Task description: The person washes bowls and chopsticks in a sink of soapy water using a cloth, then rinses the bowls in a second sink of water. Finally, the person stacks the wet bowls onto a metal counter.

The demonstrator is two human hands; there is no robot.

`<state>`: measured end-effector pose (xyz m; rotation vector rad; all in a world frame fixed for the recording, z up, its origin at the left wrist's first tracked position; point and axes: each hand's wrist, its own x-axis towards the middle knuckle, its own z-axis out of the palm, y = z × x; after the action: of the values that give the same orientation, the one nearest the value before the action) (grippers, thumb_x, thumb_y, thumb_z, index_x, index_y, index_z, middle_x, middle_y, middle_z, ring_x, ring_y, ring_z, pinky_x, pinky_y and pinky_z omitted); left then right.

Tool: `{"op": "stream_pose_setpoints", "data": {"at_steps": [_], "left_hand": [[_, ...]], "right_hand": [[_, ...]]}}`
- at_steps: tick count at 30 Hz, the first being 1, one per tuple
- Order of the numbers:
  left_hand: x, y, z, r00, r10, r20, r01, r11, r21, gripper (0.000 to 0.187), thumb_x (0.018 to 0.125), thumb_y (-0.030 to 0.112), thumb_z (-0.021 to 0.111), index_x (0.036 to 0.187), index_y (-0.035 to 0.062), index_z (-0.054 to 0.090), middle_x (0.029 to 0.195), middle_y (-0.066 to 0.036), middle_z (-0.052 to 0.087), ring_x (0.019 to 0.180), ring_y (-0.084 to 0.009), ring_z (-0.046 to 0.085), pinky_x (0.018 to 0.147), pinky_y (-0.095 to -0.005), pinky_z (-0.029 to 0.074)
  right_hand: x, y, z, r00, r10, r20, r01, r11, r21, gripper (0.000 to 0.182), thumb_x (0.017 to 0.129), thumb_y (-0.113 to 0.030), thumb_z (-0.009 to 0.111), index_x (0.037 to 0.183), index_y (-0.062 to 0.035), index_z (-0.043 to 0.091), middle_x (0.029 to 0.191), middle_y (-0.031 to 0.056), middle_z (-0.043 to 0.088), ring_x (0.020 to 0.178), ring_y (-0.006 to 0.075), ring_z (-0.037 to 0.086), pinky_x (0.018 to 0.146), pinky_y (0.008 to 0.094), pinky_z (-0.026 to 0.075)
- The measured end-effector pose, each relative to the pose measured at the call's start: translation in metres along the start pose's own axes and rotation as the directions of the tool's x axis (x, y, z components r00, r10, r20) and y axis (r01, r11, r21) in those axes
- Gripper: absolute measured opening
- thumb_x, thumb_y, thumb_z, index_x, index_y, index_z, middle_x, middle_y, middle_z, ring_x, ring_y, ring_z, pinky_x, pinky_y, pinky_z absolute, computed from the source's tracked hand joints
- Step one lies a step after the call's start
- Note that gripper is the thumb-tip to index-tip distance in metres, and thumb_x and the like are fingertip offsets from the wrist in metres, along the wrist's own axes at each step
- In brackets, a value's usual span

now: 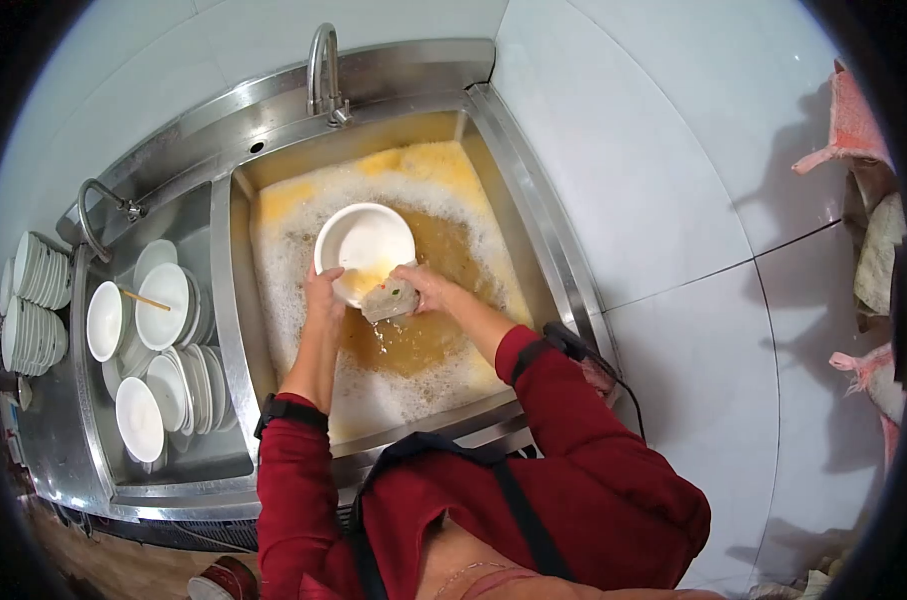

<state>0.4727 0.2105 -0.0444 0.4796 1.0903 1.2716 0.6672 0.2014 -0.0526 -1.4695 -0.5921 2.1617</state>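
A white bowl (367, 232) is tilted over the soapy water (414, 335) in the right-hand sink basin. My left hand (326, 292) grips its lower left rim, thumb on the inside. In my right hand (429, 287) is a wet, greyish dishcloth (389, 300), with small red and green bits on it, pressed at the bowl's lower right rim. Water drips from beneath the cloth. The cloth hides part of the rim.
The left basin (236, 465) holds several white bowls (141, 418), plates (169, 392) and a chopstick (146, 300). Stacked white dishes (36, 335) stand farther left. A faucet (324, 75) rises behind the right basin. Cloths (859, 120) hang on the right wall.
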Motion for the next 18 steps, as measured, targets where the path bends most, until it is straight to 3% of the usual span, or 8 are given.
{"op": "stream_pose_setpoints", "data": {"at_steps": [2, 4, 6, 7, 12, 14, 16, 18], "left_hand": [[0.007, -0.016, 0.0, 0.98, -0.198, 0.032, 0.196, 0.91, -0.365, 0.049, 0.076, -0.007, 0.047, 0.124, 0.0022, 0.044, 0.114, -0.017, 0.054, 0.101, -0.0306, 0.056, 0.087, -0.0428, 0.049], [0.009, -0.025, -0.001, 0.98, -0.194, 0.043, 0.194, 0.887, -0.42, 0.041, 0.082, 0.003, 0.048, 0.123, -0.0019, 0.043, 0.117, -0.019, 0.053, 0.103, -0.0332, 0.055, 0.089, -0.0473, 0.046], [0.01, -0.023, -0.007, 0.954, -0.267, 0.133, 0.289, 0.939, -0.189, 0.04, 0.081, 0.005, 0.05, 0.12, -0.0011, 0.045, 0.115, -0.018, 0.053, 0.102, -0.0327, 0.055, 0.087, -0.0482, 0.047], [0.0, -0.013, -0.008, 0.937, -0.328, 0.121, 0.32, 0.944, 0.08, 0.034, 0.083, 0.014, 0.049, 0.113, -0.0017, 0.048, 0.112, -0.019, 0.054, 0.103, -0.0303, 0.055, 0.082, -0.0478, 0.049], [-0.023, 0.065, -0.018, 0.796, -0.557, 0.235, 0.527, 0.83, 0.182, 0.038, 0.089, 0.032, 0.038, 0.101, -0.0013, 0.052, 0.089, -0.015, 0.061, 0.085, -0.0261, 0.062, 0.07, -0.0457, 0.053], [-0.008, 0.059, -0.035, 0.793, -0.555, 0.252, 0.573, 0.82, 0.002, 0.036, 0.088, 0.028, 0.037, 0.097, -0.0018, 0.055, 0.085, -0.014, 0.062, 0.08, -0.0273, 0.064, 0.072, -0.0448, 0.054], [0.028, 0.027, -0.076, 0.853, -0.442, 0.279, 0.522, 0.735, -0.432, 0.031, 0.088, 0.025, 0.04, 0.094, -0.0009, 0.056, 0.089, -0.015, 0.064, 0.077, -0.0257, 0.066, 0.07, -0.0449, 0.055], [-0.007, 0.054, -0.04, 0.848, -0.53, -0.006, 0.441, 0.711, -0.548, 0.027, 0.09, 0.021, 0.04, 0.095, 0.0004, 0.057, 0.088, -0.013, 0.064, 0.08, -0.0255, 0.065, 0.074, -0.0457, 0.055]], "right_hand": [[-0.012, 0.008, 0.02, 0.997, -0.059, 0.042, 0.055, 0.994, 0.09, 0.045, 0.075, -0.028, 0.066, 0.114, -0.0093, 0.055, 0.104, 0.012, 0.06, 0.083, 0.0269, 0.062, 0.067, 0.047, 0.05], [-0.009, 0.009, 0.028, 0.989, -0.12, 0.085, 0.103, 0.977, 0.186, 0.041, 0.075, -0.025, 0.066, 0.111, -0.0072, 0.056, 0.102, 0.0129, 0.061, 0.08, 0.0264, 0.062, 0.066, 0.043, 0.05], [0.011, 0.01, 0.016, 0.828, -0.509, -0.236, 0.494, 0.861, -0.122, 0.036, 0.074, -0.017, 0.066, 0.107, -0.0034, 0.058, 0.095, 0.0134, 0.063, 0.078, 0.0249, 0.062, 0.066, 0.0369, 0.051], [0.011, 0.005, 0.009, 0.798, -0.546, -0.253, 0.519, 0.837, -0.171, 0.036, 0.074, -0.016, 0.065, 0.106, -0.0009, 0.058, 0.091, 0.0136, 0.064, 0.076, 0.0234, 0.061, 0.067, 0.0351, 0.051], [-0.027, -0.03, 0.013, 0.558, -0.82, -0.128, 0.578, 0.494, -0.65, 0.038, 0.067, -0.013, 0.069, 0.099, 0.0017, 0.059, 0.092, 0.0186, 0.064, 0.078, 0.0293, 0.064, 0.068, 0.0368, 0.05], [-0.032, -0.02, 0.021, 0.428, -0.901, 0.078, 0.557, 0.195, -0.807, 0.042, 0.061, -0.01, 0.073, 0.098, 0.0024, 0.057, 0.089, 0.0218, 0.061, 0.081, 0.0315, 0.063, 0.073, 0.0374, 0.05], [-0.038, -0.012, 0.028, 0.38, -0.917, 0.119, 0.571, 0.132, -0.81, 0.05, 0.056, -0.009, 0.076, 0.1, 0.0016, 0.055, 0.09, 0.0201, 0.06, 0.084, 0.034, 0.061, 0.077, 0.0387, 0.05], [-0.025, -0.001, 0.025, 0.317, -0.926, 0.205, 0.526, -0.008, -0.85, 0.056, 0.057, -0.008, 0.075, 0.107, 0.0023, 0.051, 0.093, 0.0203, 0.059, 0.085, 0.0359, 0.059, 0.078, 0.0398, 0.05]]}}
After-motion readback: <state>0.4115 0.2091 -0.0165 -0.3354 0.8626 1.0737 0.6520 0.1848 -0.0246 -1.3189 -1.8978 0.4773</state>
